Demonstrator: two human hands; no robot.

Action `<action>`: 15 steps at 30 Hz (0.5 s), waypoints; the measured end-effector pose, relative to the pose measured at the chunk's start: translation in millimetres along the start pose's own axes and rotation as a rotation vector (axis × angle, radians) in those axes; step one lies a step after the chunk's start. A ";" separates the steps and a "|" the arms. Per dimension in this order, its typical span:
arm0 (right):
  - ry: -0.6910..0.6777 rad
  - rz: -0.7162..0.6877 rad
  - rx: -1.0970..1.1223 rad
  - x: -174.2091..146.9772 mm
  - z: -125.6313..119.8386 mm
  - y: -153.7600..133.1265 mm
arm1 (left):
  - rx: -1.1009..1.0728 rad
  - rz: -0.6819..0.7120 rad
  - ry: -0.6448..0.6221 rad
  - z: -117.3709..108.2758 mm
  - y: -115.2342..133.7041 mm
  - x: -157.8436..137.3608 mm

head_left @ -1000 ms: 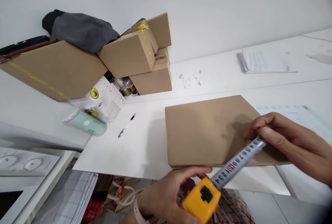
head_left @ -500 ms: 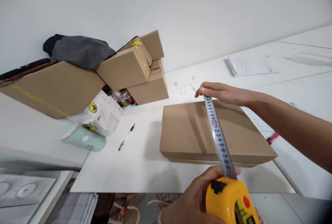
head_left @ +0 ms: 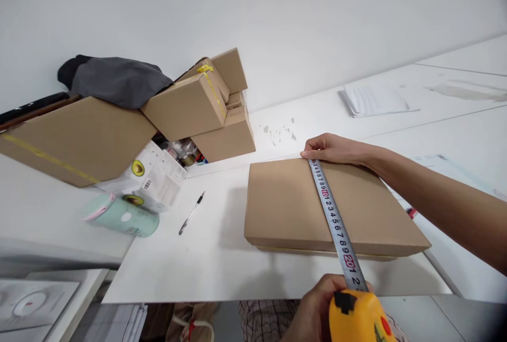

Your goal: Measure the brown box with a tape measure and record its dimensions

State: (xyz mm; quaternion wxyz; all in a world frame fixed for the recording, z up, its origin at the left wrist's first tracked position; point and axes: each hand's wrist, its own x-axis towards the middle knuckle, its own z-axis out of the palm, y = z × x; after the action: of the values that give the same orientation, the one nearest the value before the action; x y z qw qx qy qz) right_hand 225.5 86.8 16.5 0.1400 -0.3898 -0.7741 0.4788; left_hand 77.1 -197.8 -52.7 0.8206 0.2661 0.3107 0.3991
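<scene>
Tape measure (head_left: 358,316): its yellow case is just off the near side of the cardboard box (head_left: 285,199), and its steel blade (head_left: 331,207) runs out over the box top to the far edge (red 10 and 20 marks show along it).
Left hand (head_left: 311,310): clamped around the case, partly cut off by the lower border.
Right hand (head_left: 335,147): fingers drawn together on the blade's free end at the box's far edge (the very tip is hidden).
Box: on the white table (head_left: 198,273), one long side toward the person.
Pen (head_left: 192,213): on the table, left of the box and apart from it.
Mint bottle (head_left: 130,216): at the table's left end, beside a white carton (head_left: 160,181) with avocado pictures.
Stacked boxes (head_left: 186,107): back left, a grey cloth (head_left: 119,80) draped over them.
Papers (head_left: 374,100): beyond the right hand, near the wall.
</scene>
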 end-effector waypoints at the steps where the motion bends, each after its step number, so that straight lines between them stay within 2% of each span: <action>1: -0.001 -0.002 0.013 0.2 -0.2 0.6 | -0.009 -0.010 0.004 -0.1 -0.1 -0.1; 9: 0.011 -0.012 -0.007 2.8 2.0 2.6 | -0.033 0.068 -0.016 -0.7 -10.0 11.6; 10: 0.044 -0.027 -0.005 1.8 2.4 0.2 | -0.037 0.081 -0.020 -2.3 -10.8 12.0; 12: 0.236 -0.099 0.046 -3.3 2.0 -4.0 | -0.029 0.068 -0.002 -5.6 -8.5 6.3; 15: 0.745 -0.218 0.273 -24.7 0.3 2.5 | 0.093 0.080 0.134 -11.2 4.0 -21.4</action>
State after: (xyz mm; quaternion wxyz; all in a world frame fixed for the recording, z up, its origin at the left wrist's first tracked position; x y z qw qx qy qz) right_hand 242.8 69.1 18.1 0.5109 -0.4301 -0.6366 0.3857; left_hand 56.6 -211.1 -51.0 0.7681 0.2890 0.3723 0.4335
